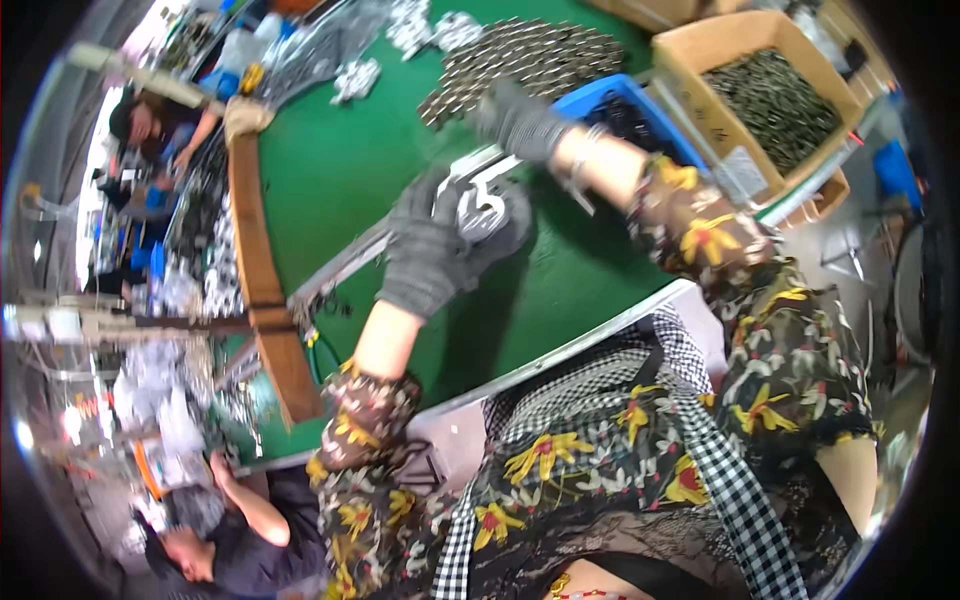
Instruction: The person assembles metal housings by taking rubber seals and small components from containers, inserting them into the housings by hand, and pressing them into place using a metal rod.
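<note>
My left hand, in a dark grey glove, is closed around the side of a shiny silver metal part on a round grey base. Its fingertips are partly hidden by the part. Farther right and away from me, my right hand is gloved too and smeared by motion, so its fingers do not show clearly. It is nearest to a spread of small metal pieces and to a blue bin with dark parts inside. A thin metal bar runs left from my left hand across the green tabletop.
Right of the bin stands a cardboard box filled with small dark metal parts. Silver clusters lie at the back. A brown wooden strip borders the table on the left. Two people work beyond it.
</note>
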Action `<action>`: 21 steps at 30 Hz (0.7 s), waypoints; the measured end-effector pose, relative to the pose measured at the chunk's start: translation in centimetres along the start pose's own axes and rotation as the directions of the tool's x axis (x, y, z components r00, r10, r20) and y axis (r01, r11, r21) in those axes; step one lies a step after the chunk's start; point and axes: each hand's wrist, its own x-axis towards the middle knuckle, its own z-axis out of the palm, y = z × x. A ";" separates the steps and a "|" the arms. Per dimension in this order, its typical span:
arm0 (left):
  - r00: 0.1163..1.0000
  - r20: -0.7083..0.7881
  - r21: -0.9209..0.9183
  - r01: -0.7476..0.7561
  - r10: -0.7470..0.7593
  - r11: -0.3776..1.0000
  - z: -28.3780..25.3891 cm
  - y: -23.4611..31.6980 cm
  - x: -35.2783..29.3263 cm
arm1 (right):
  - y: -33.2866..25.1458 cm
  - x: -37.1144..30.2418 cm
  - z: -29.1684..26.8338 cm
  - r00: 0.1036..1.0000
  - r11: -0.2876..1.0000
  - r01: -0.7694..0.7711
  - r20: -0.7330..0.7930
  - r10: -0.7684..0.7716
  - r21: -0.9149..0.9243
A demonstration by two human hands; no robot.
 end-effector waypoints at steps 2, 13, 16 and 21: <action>0.966 0.180 0.164 -0.214 0.184 0.963 0.9 -1.6 0.7 | -0.3 -1.5 2.0 0.968 0.990 -0.138 0.216 0.130 0.023; 0.907 0.370 0.198 0.137 -0.203 0.971 -1.6 -0.6 3.9 | -1.0 -11.8 -16.1 0.997 0.891 -0.058 -0.018 0.074 0.451; 0.902 0.308 -0.238 0.382 -0.303 0.893 1.7 -2.0 4.4 | 8.3 -17.0 -20.6 0.920 0.931 -0.317 -0.179 0.349 0.182; 0.904 0.140 -0.033 0.412 -0.404 0.911 4.3 -0.8 3.5 | 26.7 -21.3 -26.4 0.759 0.734 -0.640 -0.039 0.650 -0.229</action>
